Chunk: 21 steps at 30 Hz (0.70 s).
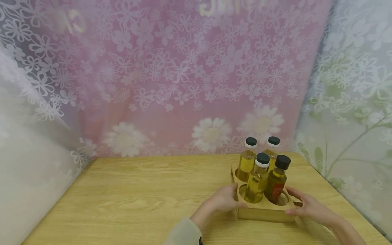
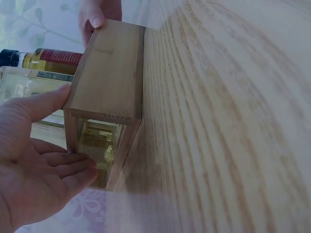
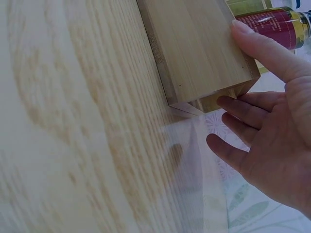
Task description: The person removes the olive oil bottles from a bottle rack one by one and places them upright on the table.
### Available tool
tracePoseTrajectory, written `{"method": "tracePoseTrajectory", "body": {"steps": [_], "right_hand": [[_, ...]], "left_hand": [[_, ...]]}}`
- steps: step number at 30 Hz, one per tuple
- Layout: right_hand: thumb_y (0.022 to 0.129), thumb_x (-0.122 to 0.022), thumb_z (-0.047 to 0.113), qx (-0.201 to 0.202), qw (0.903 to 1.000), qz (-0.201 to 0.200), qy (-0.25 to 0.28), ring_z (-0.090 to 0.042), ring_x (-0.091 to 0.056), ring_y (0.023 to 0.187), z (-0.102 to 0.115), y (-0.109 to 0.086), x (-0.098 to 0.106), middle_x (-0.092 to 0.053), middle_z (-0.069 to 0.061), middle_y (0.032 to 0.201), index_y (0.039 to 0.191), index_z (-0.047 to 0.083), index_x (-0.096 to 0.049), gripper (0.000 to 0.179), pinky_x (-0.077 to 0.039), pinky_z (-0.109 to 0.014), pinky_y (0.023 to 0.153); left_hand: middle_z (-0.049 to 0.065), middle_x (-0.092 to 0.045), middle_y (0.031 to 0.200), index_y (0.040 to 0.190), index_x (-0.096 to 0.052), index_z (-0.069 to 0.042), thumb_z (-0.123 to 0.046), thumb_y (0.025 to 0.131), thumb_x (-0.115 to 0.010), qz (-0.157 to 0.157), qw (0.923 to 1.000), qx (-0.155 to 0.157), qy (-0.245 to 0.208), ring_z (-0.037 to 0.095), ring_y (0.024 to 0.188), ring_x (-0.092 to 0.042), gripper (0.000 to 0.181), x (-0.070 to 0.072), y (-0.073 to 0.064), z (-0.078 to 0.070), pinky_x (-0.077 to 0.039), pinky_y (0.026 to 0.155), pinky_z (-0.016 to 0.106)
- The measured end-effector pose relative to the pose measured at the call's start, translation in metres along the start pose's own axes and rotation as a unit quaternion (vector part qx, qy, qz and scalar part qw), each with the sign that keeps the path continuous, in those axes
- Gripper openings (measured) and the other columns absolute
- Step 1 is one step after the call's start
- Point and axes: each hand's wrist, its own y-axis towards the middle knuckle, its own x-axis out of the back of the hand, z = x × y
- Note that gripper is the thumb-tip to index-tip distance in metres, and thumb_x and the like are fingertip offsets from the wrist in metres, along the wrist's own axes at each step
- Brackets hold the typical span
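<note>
A wooden bottle rack (image 1: 266, 215) sits on a wood-grain table (image 1: 147, 190) at the lower right of the head view, its plain front panel facing the bottom of the frame. That panel's long axis runs left to right, dipping slightly at the right end.

Four bottles stand in the rack's round holes, caps up, long axes running up the frame with a slight rightward slant: a back-left bottle (image 1: 246, 161), a back-right bottle (image 1: 271, 154), and a front-left bottle (image 1: 256, 183), all with black caps over white collars, and a front-right bottle (image 1: 277, 186) with a black cap and red label.

A person's hands hold the rack at both ends. The left hand (image 1: 223, 199) grips the left front corner — thumb on the front panel, fingers at the side opening. The right hand (image 1: 310, 208) does likewise at the right front corner; in the right wrist view, its lower fingers spread away from the wood.

A pale sleeve (image 1: 183, 233) enters at bottom centre. Behind, a pink floral cloth (image 1: 183, 68) fills the upper frame.
</note>
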Motion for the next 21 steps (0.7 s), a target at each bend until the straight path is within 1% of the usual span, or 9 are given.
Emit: {"method": "tracePoseTrajectory", "body": {"steps": [2, 5, 8, 10, 12, 14, 15, 17, 21], "right_hand": [[0.089, -0.062, 0.009, 0.003, 1.0, -0.002, -0.004, -0.062, -0.026, 0.117, 0.001, 0.0, -0.002, -0.014, -0.048, 0.134, 0.135, -0.024, -0.013, 0.075, -0.044, -0.016, 0.08], [0.089, -0.062, 0.009, 0.003, 1.0, 0.002, 0.004, -0.063, -0.028, 0.115, 0.003, 0.002, -0.003, -0.014, -0.049, 0.134, 0.134, -0.025, -0.013, 0.075, -0.044, -0.015, 0.078], [0.089, -0.062, 0.011, -0.003, 1.0, 0.002, 0.004, -0.063, -0.029, 0.115, 0.006, 0.004, -0.005, -0.014, -0.048, 0.135, 0.135, -0.024, -0.013, 0.076, -0.048, -0.021, 0.079], [0.089, -0.063, 0.012, -0.007, 1.0, 0.002, 0.002, -0.062, -0.029, 0.116, 0.008, 0.005, -0.007, -0.014, -0.047, 0.136, 0.136, -0.023, -0.013, 0.077, -0.05, -0.031, 0.082], [0.088, -0.063, 0.013, -0.01, 1.0, 0.002, 0.001, -0.062, -0.03, 0.116, 0.011, 0.007, -0.009, -0.014, -0.046, 0.136, 0.136, -0.022, -0.013, 0.078, -0.049, -0.041, 0.084], [0.088, -0.064, 0.014, -0.01, 0.9999, 0.005, 0.006, -0.063, -0.031, 0.115, 0.015, 0.01, -0.012, -0.013, -0.046, 0.136, 0.136, -0.022, -0.013, 0.079, -0.048, -0.048, 0.084], [0.087, -0.064, 0.015, -0.009, 0.9999, 0.005, 0.009, -0.063, -0.032, 0.114, 0.016, 0.011, -0.014, -0.013, -0.046, 0.136, 0.136, -0.022, -0.013, 0.08, -0.047, -0.05, 0.084], [0.087, -0.065, 0.015, -0.005, 0.9999, 0.004, 0.012, -0.062, -0.034, 0.113, 0.02, 0.013, -0.018, -0.014, -0.047, 0.136, 0.136, -0.023, -0.014, 0.08, -0.048, -0.049, 0.084], [0.085, -0.068, 0.016, 0.005, 0.9998, -0.006, 0.017, -0.06, -0.036, 0.115, 0.025, 0.018, -0.026, -0.017, -0.045, 0.136, 0.136, -0.022, -0.017, 0.082, -0.047, -0.049, 0.085]], "left_hand": [[0.01, -0.044, 0.139, 0.14, -0.038, 0.0, -0.035, 0.076, -0.077, -0.003, 1.0, -0.002, 0.0, 0.02, 0.126, -0.042, 0.083, 0.0, -0.001, 0.001, -0.037, 0.101, 0.03], [0.01, -0.044, 0.139, 0.14, -0.038, 0.0, -0.035, 0.075, -0.077, -0.009, 0.9999, -0.003, -0.004, 0.021, 0.126, -0.042, 0.083, 0.001, -0.002, 0.003, -0.037, 0.101, 0.031], [0.01, -0.044, 0.139, 0.14, -0.038, -0.001, -0.035, 0.074, -0.078, -0.013, 0.9999, 0.0, -0.011, 0.021, 0.126, -0.042, 0.084, 0.003, -0.004, 0.005, -0.037, 0.101, 0.032], [0.01, -0.045, 0.138, 0.14, -0.038, -0.001, -0.036, 0.074, -0.078, -0.014, 0.9999, 0.001, -0.008, 0.022, 0.125, -0.044, 0.084, 0.005, -0.005, 0.008, -0.038, 0.1, 0.032], [0.011, -0.046, 0.138, 0.14, -0.038, -0.001, -0.037, 0.074, -0.078, -0.015, 0.9999, -0.005, -0.002, 0.023, 0.123, -0.045, 0.085, 0.008, -0.007, 0.011, -0.039, 0.099, 0.033], [0.013, -0.048, 0.136, 0.14, -0.038, 0.0, -0.036, 0.074, -0.078, -0.015, 0.9998, -0.01, 0.007, 0.023, 0.121, -0.048, 0.085, 0.01, -0.009, 0.015, -0.041, 0.098, 0.032], [0.013, -0.048, 0.135, 0.14, -0.038, 0.001, -0.036, 0.074, -0.078, -0.014, 0.9998, -0.011, 0.009, 0.024, 0.12, -0.048, 0.085, 0.012, -0.01, 0.017, -0.041, 0.097, 0.033], [0.016, -0.049, 0.133, 0.139, -0.038, 0.002, -0.035, 0.073, -0.079, -0.014, 0.9998, -0.015, 0.005, 0.026, 0.119, -0.049, 0.086, 0.014, -0.013, 0.021, -0.041, 0.097, 0.034], [0.018, -0.05, 0.132, 0.139, -0.037, 0.003, -0.034, 0.072, -0.079, -0.015, 0.9997, -0.004, -0.018, 0.029, 0.12, -0.049, 0.087, 0.019, -0.019, 0.028, -0.04, 0.099, 0.038]]}}
